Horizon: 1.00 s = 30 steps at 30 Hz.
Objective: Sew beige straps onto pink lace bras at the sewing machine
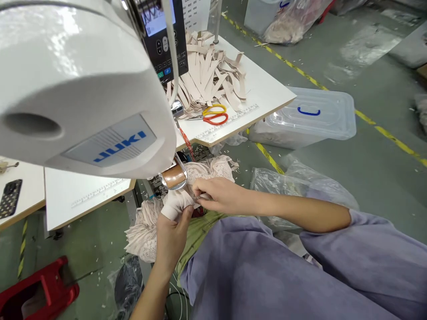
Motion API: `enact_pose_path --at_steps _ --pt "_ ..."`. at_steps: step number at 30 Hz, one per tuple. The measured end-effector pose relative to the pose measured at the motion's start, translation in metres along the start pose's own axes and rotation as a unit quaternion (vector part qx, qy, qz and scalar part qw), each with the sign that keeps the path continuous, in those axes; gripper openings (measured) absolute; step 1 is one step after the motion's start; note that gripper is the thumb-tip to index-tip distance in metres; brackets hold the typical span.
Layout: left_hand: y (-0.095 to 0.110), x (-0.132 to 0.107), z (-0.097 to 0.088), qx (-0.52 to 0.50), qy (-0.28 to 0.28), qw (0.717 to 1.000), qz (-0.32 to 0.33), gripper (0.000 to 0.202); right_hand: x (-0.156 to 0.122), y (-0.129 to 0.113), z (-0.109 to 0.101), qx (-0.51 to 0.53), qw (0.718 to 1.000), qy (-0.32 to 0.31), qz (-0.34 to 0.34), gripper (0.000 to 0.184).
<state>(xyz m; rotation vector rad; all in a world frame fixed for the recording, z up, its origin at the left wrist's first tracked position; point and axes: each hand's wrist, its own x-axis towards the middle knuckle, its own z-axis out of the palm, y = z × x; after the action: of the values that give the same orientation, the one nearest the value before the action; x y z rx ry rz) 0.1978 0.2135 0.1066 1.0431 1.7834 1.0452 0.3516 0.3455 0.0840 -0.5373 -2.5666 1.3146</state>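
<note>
My left hand (171,238) is closed on a pale beige fabric band (175,205), which curls over the fingers just below the sewing machine's needle area. Close beside it, my right hand (220,195) is pinched at the band's right end. A small dark or metallic bit shows at those fingertips, too small to name. Pale pink lace garments (143,229) hang in a gathered bunch left of my left hand, and more lace lies behind my right hand. The white sewing machine head (100,98) looms over the upper left, its metal-framed guard (175,175) right above the band.
A heap of beige strips (210,75) lies on the white table (267,91), with red-and-yellow-handled scissors (215,114) in front. A lidded plastic bin (310,113) stands right of it. A phone (10,198) and a red stool (40,289) are at left.
</note>
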Motion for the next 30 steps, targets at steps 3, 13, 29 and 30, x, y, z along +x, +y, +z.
enact_pose_path --at_steps 3,13,29,30 --pt "0.000 0.002 0.002 -0.001 -0.007 1.000 -0.001 0.029 0.000 0.001 -0.001 0.000 1.000 -0.003 -0.001 0.011" --pt "-0.004 0.015 -0.001 -0.044 -0.022 0.998 -0.026 0.021 0.014 0.015 -0.013 0.126 0.987 -0.068 0.078 0.018" --pt "0.002 0.015 0.007 -0.164 0.061 0.981 -0.087 0.024 0.012 0.002 -0.007 0.122 0.989 0.035 0.070 0.015" --pt "-0.001 0.011 0.004 -0.165 0.062 0.981 -0.075 0.026 0.013 -0.001 -0.012 0.135 0.988 0.019 0.073 0.014"
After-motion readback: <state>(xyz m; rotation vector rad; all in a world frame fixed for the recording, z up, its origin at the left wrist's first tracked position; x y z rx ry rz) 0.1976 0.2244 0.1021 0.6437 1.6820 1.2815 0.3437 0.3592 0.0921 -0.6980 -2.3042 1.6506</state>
